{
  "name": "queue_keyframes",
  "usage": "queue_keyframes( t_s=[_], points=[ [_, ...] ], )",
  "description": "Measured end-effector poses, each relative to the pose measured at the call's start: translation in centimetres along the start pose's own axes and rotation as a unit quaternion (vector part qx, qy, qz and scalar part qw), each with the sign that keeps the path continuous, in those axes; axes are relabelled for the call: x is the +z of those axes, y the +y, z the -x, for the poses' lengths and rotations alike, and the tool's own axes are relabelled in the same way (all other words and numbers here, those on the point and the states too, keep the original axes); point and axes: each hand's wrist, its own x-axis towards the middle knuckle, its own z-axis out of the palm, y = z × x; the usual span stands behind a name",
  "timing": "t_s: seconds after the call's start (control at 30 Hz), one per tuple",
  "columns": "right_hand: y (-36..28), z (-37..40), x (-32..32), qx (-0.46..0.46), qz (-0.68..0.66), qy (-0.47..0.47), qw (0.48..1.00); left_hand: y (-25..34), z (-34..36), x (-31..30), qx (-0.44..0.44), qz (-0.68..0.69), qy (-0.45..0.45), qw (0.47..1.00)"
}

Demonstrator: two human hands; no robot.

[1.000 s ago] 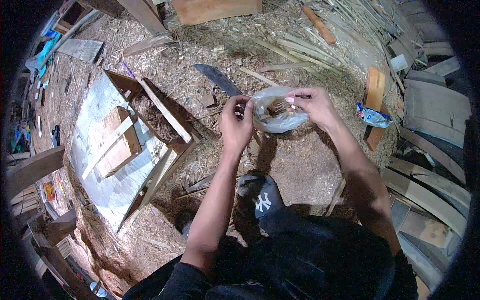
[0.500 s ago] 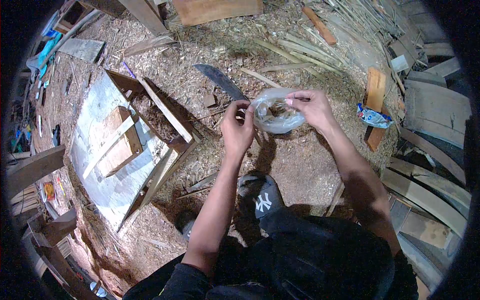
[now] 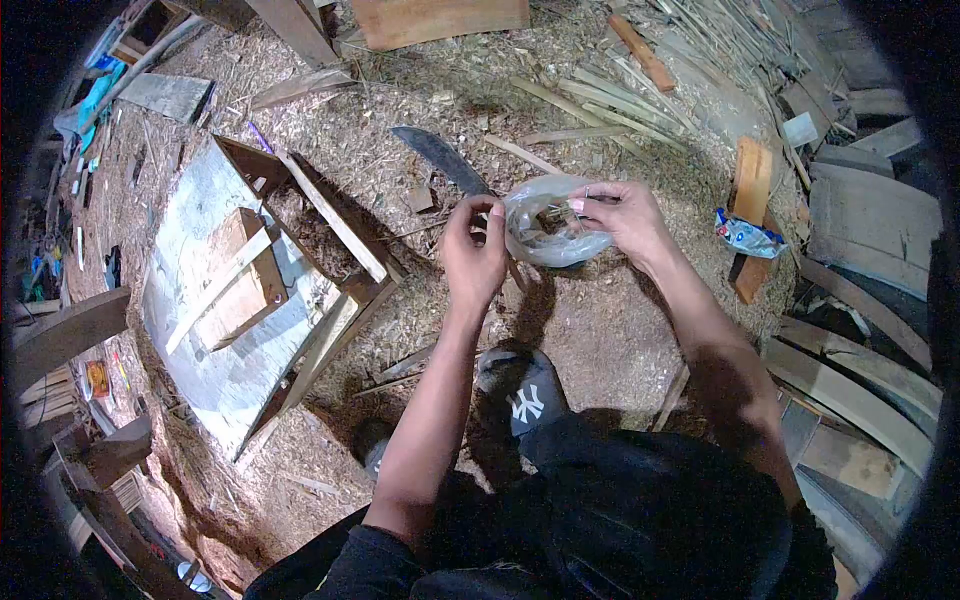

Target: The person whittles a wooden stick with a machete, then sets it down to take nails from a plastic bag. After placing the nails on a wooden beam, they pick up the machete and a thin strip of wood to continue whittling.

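Looking down on a brown floor littered with wood shavings. To the left, in view, a large box-like wooden piece with a flat grey-white face, tilted and partly open on the side nearer the hands. Along the right edge, stacked grey curved boards. At the top, a wide orange-brown board. On the grey-white face, a thick light-brown wooden block under a thin pale wooden strip.

At centre, holding a translucent whitish plastic bag above the floor, mouth upward. Pinching the left rim between thumb and fingertips of the left hand; at the right rim, bringing fingertips of the right hand close together, cannot tell whether on plastic or on a piece inside. Just beyond the left hand, lying flat, a dark curved metal blade. Well to the right, a crumpled blue-and-white packet. Inside the bag, small thin pieces, too small to identify.
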Motion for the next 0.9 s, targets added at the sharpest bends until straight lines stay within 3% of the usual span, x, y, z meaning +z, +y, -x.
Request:
queue_keyframes(
  t_s=[0.23,0.33,0.4,0.43,0.5,0.53,0.63,0.7,0.9],
  points=[
    [-1.0,0.3,-0.6,0.001,-0.022,-0.002,1.0,0.0,-0.5,-0.3,0.017,-0.003,0.06,0.998],
    [-1.2,0.5,-0.5,0.009,-0.016,-0.01,1.0,-0.2,-0.6,-0.9,-0.043,0.02,0.034,0.998],
    [-1.2,0.7,-0.3,0.011,-0.014,-0.019,1.0,-0.9,-1.0,-1.1,-0.172,0.163,-0.023,0.971],
    [-1.2,0.9,0.0,0.007,-0.017,-0.035,0.999,-1.0,-1.1,-1.1,-0.171,0.163,-0.022,0.971],
    [-1.5,1.4,1.0,0.002,-0.02,-0.051,0.999,-1.1,-1.2,-1.0,-0.26,0.431,-0.042,0.863],
    [-1.8,1.8,1.8,-0.005,-0.038,-0.068,0.997,-1.0,-1.2,-1.0,-0.26,0.431,-0.042,0.863],
    [-1.8,1.7,3.5,-0.045,0.016,-0.092,0.995,-0.8,-1.0,-1.2,-0.325,0.59,-0.08,0.734],
    [-1.9,1.9,4.5,-0.02,-0.019,-0.114,0.993,-0.6,-0.9,-1.3,-0.326,0.581,-0.099,0.739],
    [-0.9,2.2,5.7,-0.035,-0.024,-0.125,0.991,-0.6,-0.6,-0.7,-0.305,0.649,-0.188,0.671]
  ],
)
